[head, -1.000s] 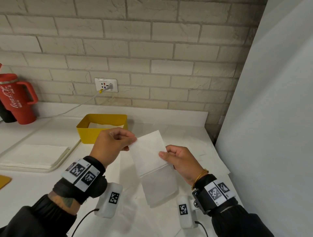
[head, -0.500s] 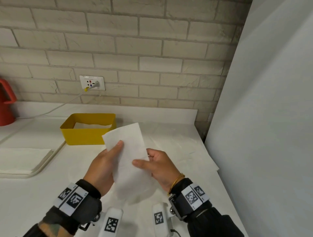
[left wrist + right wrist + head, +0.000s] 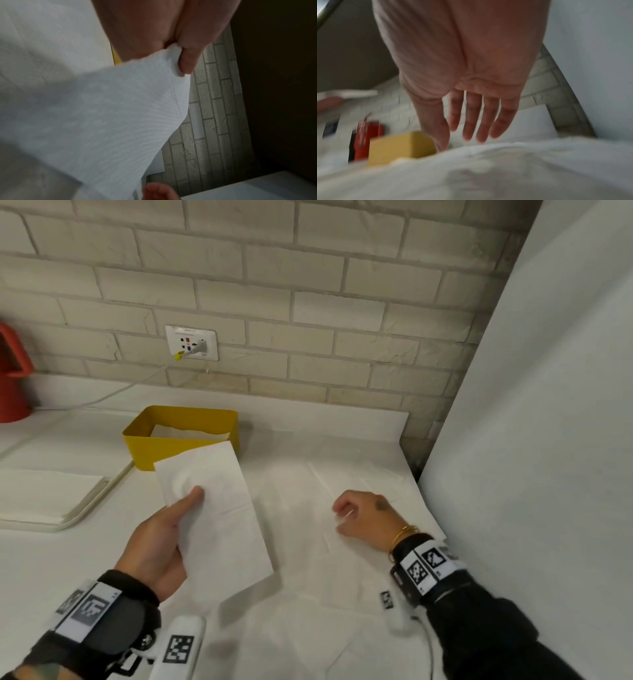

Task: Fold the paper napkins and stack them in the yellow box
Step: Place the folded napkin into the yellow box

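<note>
My left hand [image 3: 181,511] holds a folded white napkin [image 3: 222,518] above the counter, thumb on top and fingers hidden beneath it. The left wrist view shows the thumb [image 3: 187,60] pinching the napkin [image 3: 102,115] at its edge. The yellow box [image 3: 161,448] stands just beyond the napkin, with white napkins [image 3: 185,432] inside. My right hand [image 3: 347,515] hovers empty to the right, low over unfolded napkin sheets [image 3: 359,474] spread on the counter. In the right wrist view its fingers [image 3: 471,121] hang straight and relaxed above the sheet [image 3: 505,169].
A tray [image 3: 94,506] with a flat stack of napkins [image 3: 44,494] sits at the left. A red mug [image 3: 13,378] stands at the far left by the brick wall. A cable runs from the wall outlet [image 3: 191,342]. A tall white panel [image 3: 548,440] closes off the right side.
My right hand has let go of the napkin and moved right, down toward the spread sheets. The left hand now holds the folded napkin alone, nearer the yellow box.
</note>
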Demonstrator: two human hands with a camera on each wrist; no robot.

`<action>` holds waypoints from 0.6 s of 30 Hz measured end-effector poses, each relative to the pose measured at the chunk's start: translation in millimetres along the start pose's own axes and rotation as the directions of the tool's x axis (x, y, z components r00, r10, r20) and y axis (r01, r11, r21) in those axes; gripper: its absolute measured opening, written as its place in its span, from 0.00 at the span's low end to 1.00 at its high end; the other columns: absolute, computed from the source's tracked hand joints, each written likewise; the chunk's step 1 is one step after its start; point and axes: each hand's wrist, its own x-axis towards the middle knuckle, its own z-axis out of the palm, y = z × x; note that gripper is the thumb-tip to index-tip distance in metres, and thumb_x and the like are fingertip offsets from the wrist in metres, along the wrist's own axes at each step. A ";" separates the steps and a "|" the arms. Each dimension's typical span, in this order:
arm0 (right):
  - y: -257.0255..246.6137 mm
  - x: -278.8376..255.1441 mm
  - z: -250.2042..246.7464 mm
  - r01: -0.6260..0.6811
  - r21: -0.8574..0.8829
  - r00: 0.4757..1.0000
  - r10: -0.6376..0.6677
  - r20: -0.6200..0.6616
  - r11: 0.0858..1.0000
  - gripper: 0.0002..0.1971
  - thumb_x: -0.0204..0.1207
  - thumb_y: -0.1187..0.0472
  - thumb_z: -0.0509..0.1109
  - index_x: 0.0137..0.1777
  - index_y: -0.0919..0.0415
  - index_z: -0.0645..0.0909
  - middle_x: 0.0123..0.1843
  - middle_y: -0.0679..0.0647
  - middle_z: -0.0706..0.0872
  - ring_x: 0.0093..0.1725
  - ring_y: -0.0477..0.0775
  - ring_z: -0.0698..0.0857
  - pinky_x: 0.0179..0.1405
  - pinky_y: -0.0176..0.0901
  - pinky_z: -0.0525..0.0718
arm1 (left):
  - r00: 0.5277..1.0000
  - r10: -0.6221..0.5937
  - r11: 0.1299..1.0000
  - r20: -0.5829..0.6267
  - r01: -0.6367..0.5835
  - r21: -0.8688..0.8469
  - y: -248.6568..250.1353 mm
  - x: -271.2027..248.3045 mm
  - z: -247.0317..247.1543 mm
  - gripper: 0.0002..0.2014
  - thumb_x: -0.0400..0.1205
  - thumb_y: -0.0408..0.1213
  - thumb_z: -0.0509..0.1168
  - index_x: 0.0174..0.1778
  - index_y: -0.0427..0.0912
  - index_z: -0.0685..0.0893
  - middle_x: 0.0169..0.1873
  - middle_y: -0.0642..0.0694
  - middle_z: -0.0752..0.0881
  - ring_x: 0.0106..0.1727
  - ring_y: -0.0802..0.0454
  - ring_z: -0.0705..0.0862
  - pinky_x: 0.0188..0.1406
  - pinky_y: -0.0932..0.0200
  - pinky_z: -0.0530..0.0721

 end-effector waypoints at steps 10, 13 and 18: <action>-7.3 34.1 27.7 0.184 -0.658 0.983 -0.128 0.133 0.730 0.16 0.85 0.65 0.58 0.69 0.54 0.77 0.66 0.51 0.83 0.66 0.57 0.82 0.65 0.50 0.71 | 0.999 -0.032 0.999 -0.014 0.032 -0.013 -6.1 -5.7 -2.1 0.13 0.86 0.41 0.66 0.64 0.42 0.86 0.52 0.42 0.94 0.46 0.45 0.94 0.50 0.44 0.84; -8.2 28.2 28.7 0.144 -0.534 0.984 -0.176 -0.010 0.833 0.13 0.87 0.63 0.56 0.61 0.57 0.81 0.53 0.54 0.88 0.51 0.58 0.85 0.50 0.45 0.76 | 0.999 -0.032 0.999 -0.022 0.031 -0.028 -3.5 -7.2 -7.8 0.13 0.86 0.41 0.65 0.64 0.42 0.87 0.52 0.42 0.94 0.46 0.45 0.94 0.50 0.43 0.84; -6.4 -4.3 25.6 0.179 -0.069 0.954 -0.191 -0.233 0.981 0.03 0.82 0.63 0.67 0.47 0.57 0.77 0.33 0.47 0.81 0.32 0.46 0.80 0.32 0.30 0.77 | 0.998 -0.037 0.998 -0.052 0.035 -0.044 -5.8 -9.0 -16.0 0.16 0.86 0.42 0.65 0.68 0.41 0.86 0.54 0.41 0.94 0.48 0.45 0.94 0.51 0.44 0.84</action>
